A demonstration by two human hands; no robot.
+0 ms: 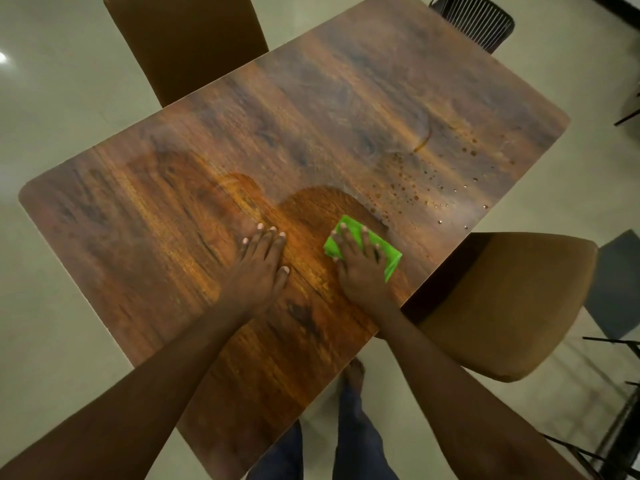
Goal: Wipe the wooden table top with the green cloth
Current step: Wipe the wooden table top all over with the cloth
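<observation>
Right grip, fingers straight, presses the folded green cloth flat near the brown wooden desk's right edge; a short stroke could miss the scattered droplets.

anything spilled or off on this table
Yes: droplets of liquid lie scattered across the wooden table top toward its right end, just beyond the green cloth under the right hand, with a curved wet streak farther out. That patch looks not yet wiped.

Dim warm light, soft blur, wide-angle distortion
</observation>
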